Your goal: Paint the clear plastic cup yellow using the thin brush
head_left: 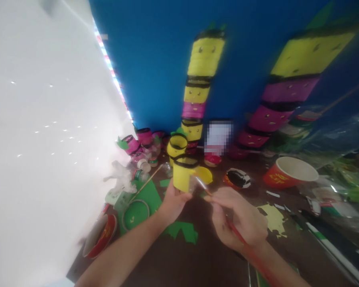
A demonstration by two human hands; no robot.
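Observation:
My left hand (174, 201) is closed around the lower part of a yellow-painted cup (181, 177) with a black rim, its mouth tilted upward. Part of the cup's right side looks clear and unpainted. In my right hand (237, 215) is a thin paintbrush (235, 228) with a red handle. Its tip lies at the right side of the cup; motion blur hides whether it touches. Just behind the cup sits a shallow dish of yellow paint (204, 174). A dish with black paint (237, 178) stands further right.
Green paper (148, 195) bears a round green lid or ring (136, 215). Red paper cups stand at left (100, 236) and right (290, 172). Stacked painted cups (206, 56) rise against the blue wall. Pink cups (130, 144), a stick (146, 182) and plastic wrap (341, 135) surround the work area.

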